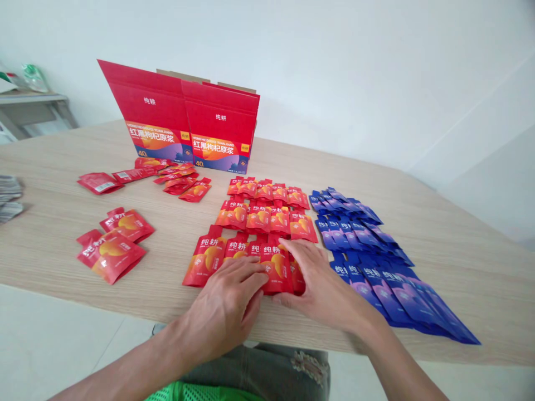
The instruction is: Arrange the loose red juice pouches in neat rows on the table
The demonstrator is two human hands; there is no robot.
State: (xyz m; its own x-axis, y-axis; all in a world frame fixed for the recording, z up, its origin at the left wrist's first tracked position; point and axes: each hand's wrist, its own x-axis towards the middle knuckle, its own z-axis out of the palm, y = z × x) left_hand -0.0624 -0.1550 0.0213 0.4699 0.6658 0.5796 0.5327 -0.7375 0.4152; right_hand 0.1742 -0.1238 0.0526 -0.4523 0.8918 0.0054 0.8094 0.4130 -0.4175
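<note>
In the front row of red drink pouches, my left hand (234, 298) lies palm down, its fingers stretched out over the lower part of the row and the tips at the left side of one red pouch (276, 267). From the right, my right hand (317, 278) grips that same pouch, fingers by its top and thumb near its bottom corner. The pouch lies flat, overlapping its neighbours. Another red pouch (207, 259) is at the row's left end. Behind it are a middle row of red pouches (259, 216) and a back row (264, 190). My left palm hides some pouch bottoms.
Overlapping blue pouches (388, 289) lie in rows at the right. Two open red cartons (152, 106) (221, 120) stand at the back. Loose red pouches (111, 253) lie front left, with more (179, 178) before the cartons. A grey striped thing (9, 195) is at the table's left edge.
</note>
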